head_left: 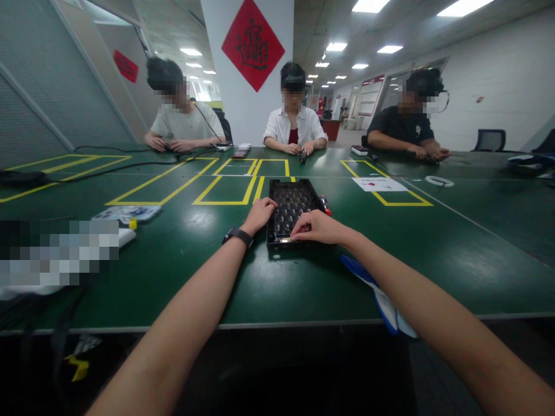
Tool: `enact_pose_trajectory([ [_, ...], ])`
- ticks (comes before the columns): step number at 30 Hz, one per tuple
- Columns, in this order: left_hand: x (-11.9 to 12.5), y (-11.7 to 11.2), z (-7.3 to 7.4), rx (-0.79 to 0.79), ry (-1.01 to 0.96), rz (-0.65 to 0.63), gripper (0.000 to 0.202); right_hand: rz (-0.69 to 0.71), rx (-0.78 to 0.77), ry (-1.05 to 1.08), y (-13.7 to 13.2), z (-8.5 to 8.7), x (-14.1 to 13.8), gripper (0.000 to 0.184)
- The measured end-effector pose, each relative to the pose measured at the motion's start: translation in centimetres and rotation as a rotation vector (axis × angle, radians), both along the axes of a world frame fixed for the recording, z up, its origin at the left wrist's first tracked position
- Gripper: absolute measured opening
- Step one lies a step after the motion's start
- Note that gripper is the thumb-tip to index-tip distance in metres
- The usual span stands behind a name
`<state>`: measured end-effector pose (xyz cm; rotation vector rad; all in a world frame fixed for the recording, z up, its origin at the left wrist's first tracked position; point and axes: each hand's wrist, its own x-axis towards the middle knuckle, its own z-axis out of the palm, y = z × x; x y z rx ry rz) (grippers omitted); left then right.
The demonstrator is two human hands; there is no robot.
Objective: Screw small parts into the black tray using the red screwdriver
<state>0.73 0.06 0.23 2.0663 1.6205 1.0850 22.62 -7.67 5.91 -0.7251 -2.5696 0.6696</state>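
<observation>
A black, rectangular, open-topped case (272, 245) with rows of small, shiny parts (287, 212) inside lies on a glossy dark-green tabletop (195, 283), between the person's two hands. The left hand (260, 213), with a black-strapped watch (238, 236) at its wrist, lies against the left wall of the case, its fingers bent at the rim; whether they grip it cannot be told. The right hand (318, 227) reaches over the near right corner, thumb and fingertips drawn together beside a small, bright, pale strip (285, 240) at the near end; any hold on it is indiscernible. A red-and-silver object (324, 204) stands just beyond this hand. A blue-and-white, flat article (385, 301) lies partly beneath the right forearm.
</observation>
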Motion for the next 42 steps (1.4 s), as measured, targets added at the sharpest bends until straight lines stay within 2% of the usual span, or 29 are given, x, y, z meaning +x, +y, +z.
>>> enact_pose_trajectory([
  [6, -0.04, 0.07, -0.01, -0.008, -0.015, -0.005, 0.029, 0.003, 0.010, 0.048, -0.04, -0.04, -0.07, 0.023],
  [23, -0.10, 0.23, -0.24, -0.007, -0.010, 0.015, 0.028, -0.037, -0.022, -0.019, 0.03, -0.08, -0.06, 0.026],
  [35, 0.01, 0.02, -0.02, 0.006, -0.021, -0.004, 0.028, -0.041, 0.027, -0.007, -0.06, -0.07, -0.03, 0.023],
  [42, -0.04, 0.08, 0.00, 0.002, -0.008, -0.012, 0.030, -0.015, -0.035, 0.015, -0.15, -0.09, -0.03, 0.023],
])
